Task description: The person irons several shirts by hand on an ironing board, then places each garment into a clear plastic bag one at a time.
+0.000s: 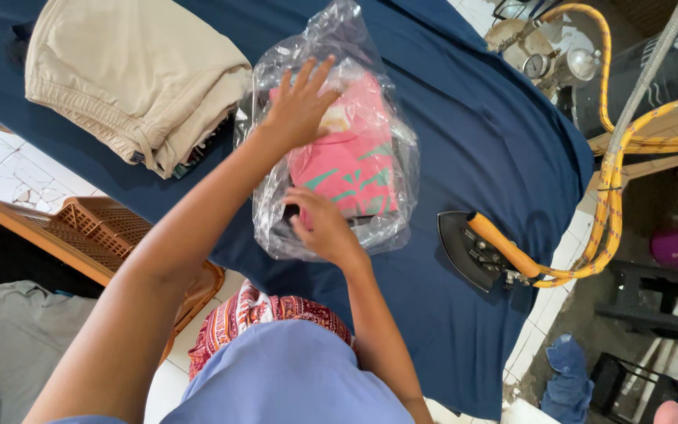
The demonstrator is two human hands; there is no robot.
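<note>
My left hand (301, 104) lies spread flat on a clear plastic bag (331, 141) holding a folded pink garment (351, 161), while my right hand (322, 228) grips the bag's near edge, on the blue-covered table (464, 126) beside the iron (480, 250).

bright daylight | soft shadows | glare on plastic bag (331, 133) | edges warped

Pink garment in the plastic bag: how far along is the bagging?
Done: the folded pink garment sits inside the clear plastic bag on the blue cloth.
In hand: the left hand presses flat on top while the right hand works at the bag's near end.
Left: the folded beige garments alongside are unbagged; the iron lies aside.
</note>
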